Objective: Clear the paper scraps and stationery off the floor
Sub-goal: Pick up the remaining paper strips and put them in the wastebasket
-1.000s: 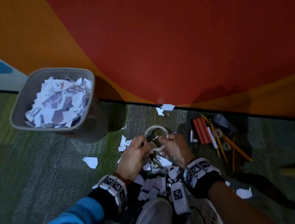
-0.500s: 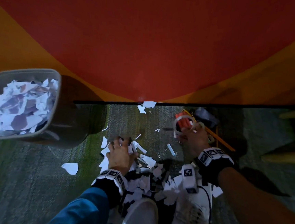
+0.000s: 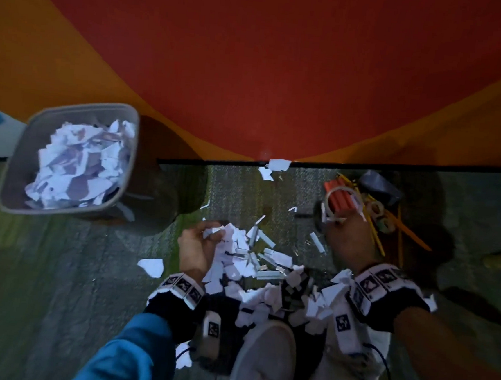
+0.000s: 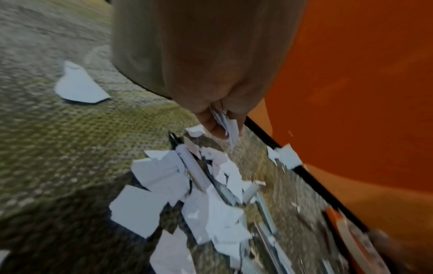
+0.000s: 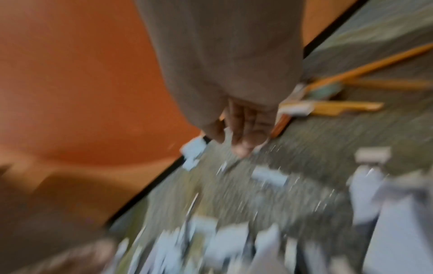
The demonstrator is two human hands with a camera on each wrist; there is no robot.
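Item 1. Bin [image 3: 14, 169]: being kept well to the left of the left hand, beyond it toward the wall; already being filled near its rim with crumpled paper.

Item 2. Lone scrap [image 3: 151, 266]: being left flat on the floor just left of the left wrist, apart from the main heap.

Item 3. Left hand [image 3: 195, 248]: fingers being curled round a small clutch of white scraps [image 4: 225, 124], which are being pinched between thumb and fingertips just above the floor.

Item 4. Scrap heap [image 3: 248, 268]: being left spread on the floor between the two hands and back toward the shoes, with thin pale strips and what may be a pen mixed in.

Item 5. Right hand [image 3: 349, 238]: being held beside the stationery; a tape ring [image 3: 337, 205] is apparently being gripped at its fingertips, though the wrist view is too blurred for the grasp to be confirmed.

Item 6. Stationery cluster [image 3: 371, 209]: orange sticks, yellow pencils, small tape rolls and a dark object being gathered on the floor at and beyond the right fingertips, against the wall edge.

Step judged in hand: scraps being collected left, stationery being sorted right. Next move judged: the clutch being carried leftward over the bin rim and released well inside, since loose pieces are likely to be shed on the way.
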